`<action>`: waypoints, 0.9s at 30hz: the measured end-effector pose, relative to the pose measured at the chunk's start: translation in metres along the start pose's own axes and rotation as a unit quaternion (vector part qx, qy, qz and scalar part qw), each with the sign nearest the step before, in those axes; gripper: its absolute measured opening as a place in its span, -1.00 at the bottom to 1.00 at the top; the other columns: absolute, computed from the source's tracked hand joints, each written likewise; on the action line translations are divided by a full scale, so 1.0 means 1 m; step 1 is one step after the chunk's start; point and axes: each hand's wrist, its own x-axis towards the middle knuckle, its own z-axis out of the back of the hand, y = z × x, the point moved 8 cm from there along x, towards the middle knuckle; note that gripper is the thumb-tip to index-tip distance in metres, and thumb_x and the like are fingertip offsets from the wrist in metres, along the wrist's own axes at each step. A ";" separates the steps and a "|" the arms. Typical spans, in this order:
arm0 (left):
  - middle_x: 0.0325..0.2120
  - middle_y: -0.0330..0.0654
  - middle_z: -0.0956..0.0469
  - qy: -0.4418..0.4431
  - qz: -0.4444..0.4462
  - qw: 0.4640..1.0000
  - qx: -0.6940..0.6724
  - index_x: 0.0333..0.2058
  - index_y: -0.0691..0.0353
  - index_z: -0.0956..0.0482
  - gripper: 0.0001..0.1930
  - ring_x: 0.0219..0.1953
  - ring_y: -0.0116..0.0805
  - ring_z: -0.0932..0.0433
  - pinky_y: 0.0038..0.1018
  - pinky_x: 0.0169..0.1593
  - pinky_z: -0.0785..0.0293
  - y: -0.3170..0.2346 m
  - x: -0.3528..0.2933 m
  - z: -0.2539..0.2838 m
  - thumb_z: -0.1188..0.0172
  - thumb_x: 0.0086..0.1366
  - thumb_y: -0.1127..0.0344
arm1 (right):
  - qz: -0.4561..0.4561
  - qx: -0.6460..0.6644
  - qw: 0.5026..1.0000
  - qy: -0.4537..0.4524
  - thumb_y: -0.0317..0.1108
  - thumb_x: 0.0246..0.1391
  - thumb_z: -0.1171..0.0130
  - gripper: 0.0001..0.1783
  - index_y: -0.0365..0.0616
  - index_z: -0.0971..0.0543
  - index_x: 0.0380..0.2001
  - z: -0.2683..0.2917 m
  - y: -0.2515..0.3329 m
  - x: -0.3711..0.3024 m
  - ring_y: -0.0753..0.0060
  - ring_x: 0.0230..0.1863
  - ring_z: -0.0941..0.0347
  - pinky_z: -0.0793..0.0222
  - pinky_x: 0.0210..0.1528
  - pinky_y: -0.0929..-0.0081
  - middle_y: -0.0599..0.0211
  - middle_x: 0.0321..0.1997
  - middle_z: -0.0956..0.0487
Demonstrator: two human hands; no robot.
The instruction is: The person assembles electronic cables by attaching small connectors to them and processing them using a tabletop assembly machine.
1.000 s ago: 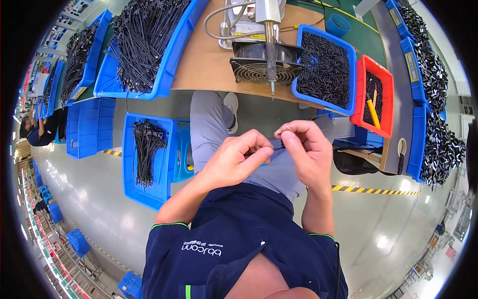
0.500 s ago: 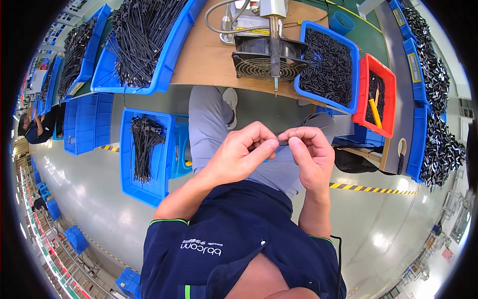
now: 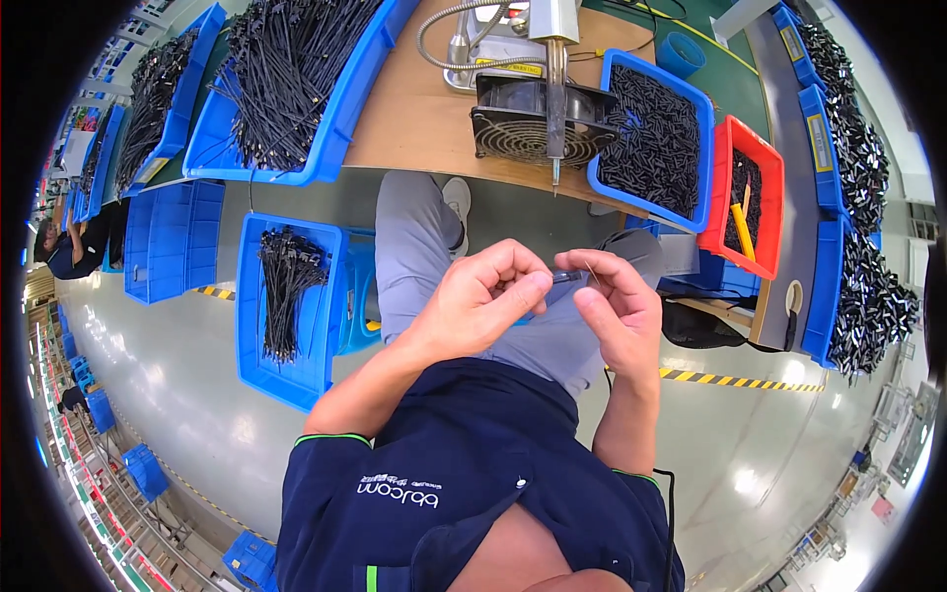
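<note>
Above my lap, my left hand (image 3: 490, 298) pinches a small dark piece with thumb and forefinger. Its dark end, like a cable tip (image 3: 566, 277), sticks out toward my right hand; the rest is hidden in the fingers. Facing it, my right hand (image 3: 625, 308) has the thumb and forefinger parted around that end. A thin wire-like sliver (image 3: 593, 269) shows against the right forefinger, seemingly held by the curled fingers; its lower part is hidden.
Ahead on the bench (image 3: 414, 118) stand a black fan (image 3: 523, 123) and an upright metal-tipped tool (image 3: 555, 109). A blue bin of black tubes (image 3: 702, 158) and a red bin (image 3: 719, 187) with a yellow-handled tool (image 3: 743, 232) sit right. Cables lie in a blue tray (image 3: 258, 370) at left.
The hands have drawn slightly apart. The right thumb and forefinger have opened from the dark piece, so its end now shows between the hands.
</note>
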 end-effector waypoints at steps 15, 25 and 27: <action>-0.36 -0.35 -0.61 0.026 0.038 0.998 -0.041 -0.15 0.31 -0.59 -0.81 -0.33 -0.69 -0.48 -0.62 -0.29 -0.45 0.002 0.005 -0.001 -0.36 0.43 0.32 | 0.074 -0.107 0.991 -0.008 -0.56 0.18 -0.39 -0.80 -0.26 -0.71 -0.11 0.000 0.001 -0.002 0.83 -0.48 -0.26 -0.13 -0.48 0.74 0.41 -0.17 -0.65; -0.29 -0.28 -0.63 -0.068 -0.055 0.996 0.006 -0.09 0.32 -0.64 -0.79 -0.39 -0.66 -0.51 -0.58 -0.34 -0.45 -0.003 0.002 0.011 -0.41 0.35 0.43 | 0.040 -0.053 0.997 -0.038 -0.56 0.22 -0.36 -0.82 -0.31 -0.68 -0.11 0.006 -0.011 -0.004 0.80 -0.38 -0.34 -0.20 -0.39 0.75 0.40 -0.15 -0.63; -0.30 -0.27 -0.62 -0.093 -0.102 0.986 0.097 -0.10 0.32 -0.66 -0.78 -0.43 -0.65 -0.49 -0.57 -0.38 -0.43 -0.015 0.001 0.013 -0.43 0.31 0.45 | 0.037 -0.028 0.998 -0.043 -0.57 0.23 -0.35 -0.82 -0.32 -0.68 -0.10 0.003 -0.012 -0.004 0.79 -0.34 -0.37 -0.24 -0.35 0.74 0.40 -0.14 -0.63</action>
